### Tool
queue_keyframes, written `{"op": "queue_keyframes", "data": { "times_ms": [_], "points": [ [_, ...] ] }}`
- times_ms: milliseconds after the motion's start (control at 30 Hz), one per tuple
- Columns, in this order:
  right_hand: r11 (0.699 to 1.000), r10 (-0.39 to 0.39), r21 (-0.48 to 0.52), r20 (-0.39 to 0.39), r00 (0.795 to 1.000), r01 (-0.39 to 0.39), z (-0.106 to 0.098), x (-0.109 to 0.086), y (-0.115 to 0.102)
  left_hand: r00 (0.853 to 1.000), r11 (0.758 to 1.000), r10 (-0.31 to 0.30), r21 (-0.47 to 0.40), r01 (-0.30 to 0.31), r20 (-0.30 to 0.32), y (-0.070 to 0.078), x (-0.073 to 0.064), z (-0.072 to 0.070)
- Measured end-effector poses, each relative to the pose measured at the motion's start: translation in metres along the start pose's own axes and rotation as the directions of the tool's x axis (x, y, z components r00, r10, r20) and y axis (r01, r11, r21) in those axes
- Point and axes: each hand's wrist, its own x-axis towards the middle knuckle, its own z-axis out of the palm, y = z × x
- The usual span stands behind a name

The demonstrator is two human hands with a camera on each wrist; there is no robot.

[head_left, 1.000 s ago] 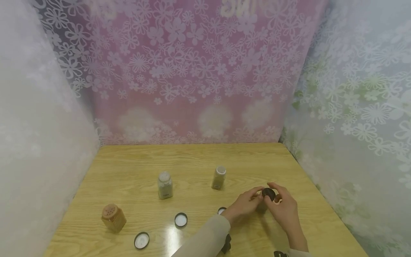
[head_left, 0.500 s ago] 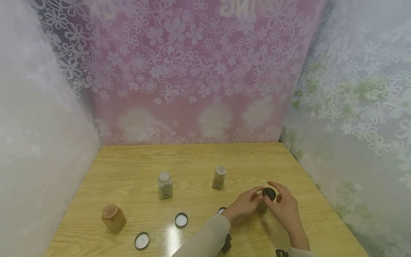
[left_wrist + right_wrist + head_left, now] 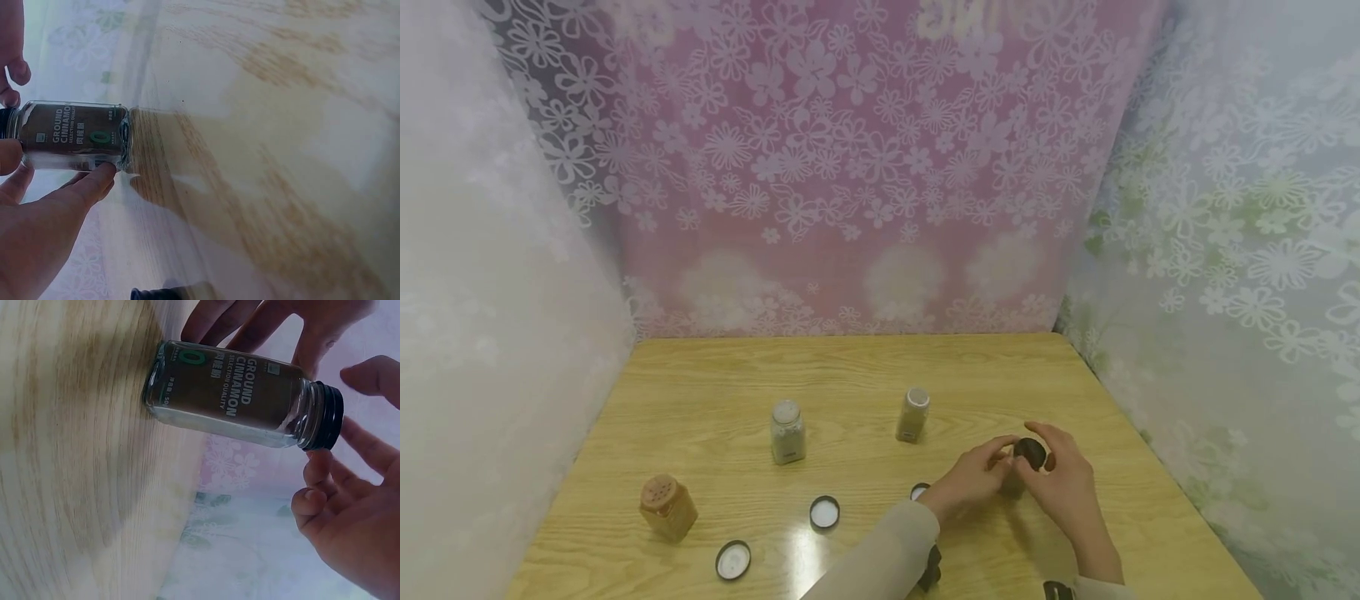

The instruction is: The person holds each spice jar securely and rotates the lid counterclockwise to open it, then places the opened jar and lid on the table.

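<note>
A clear glass jar labelled ground cinnamon [image 3: 231,394] stands on the table at the right, its black lid [image 3: 1030,452] on top. My left hand [image 3: 973,479] grips the jar's body; in the left wrist view its fingers lie along the glass and its thumb is by the neck. Around the lid curls my right hand [image 3: 1063,483], its thumb at the near edge and its index finger arched off the far side. In the right wrist view a fingertip [image 3: 319,465] sits right at the lid's rim.
Three uncapped spice jars stand on the wooden table [image 3: 850,358]: an orange-brown one [image 3: 667,507], a whitish one [image 3: 787,433] and a grey-brown one [image 3: 913,414]. Black lids with white linings lie at left [image 3: 732,560], centre [image 3: 824,512] and beside my left wrist [image 3: 920,491].
My right fingers have shifted slightly round the lid, the index finger lifting a little away from it. The left hand and jar stay almost in place.
</note>
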Motion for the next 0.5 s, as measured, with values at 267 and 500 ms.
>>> {"op": "queue_keyframes", "data": {
  "times_ms": [267, 500],
  "points": [
    [0.999, 0.001, -0.046, -0.034, 0.999, -0.003, -0.0008, -0.0005, -0.0007, 1.000, 1.000, -0.009, 0.005, 0.009, -0.003, 0.0018, -0.0007, -0.0004],
    [0.999, -0.035, -0.010, -0.020, 0.999, 0.035, -0.0001, -0.0005, 0.0009, 1.000, 0.998, 0.012, 0.058, -0.012, -0.002, 0.0023, 0.0010, -0.0015]
  ]
}}
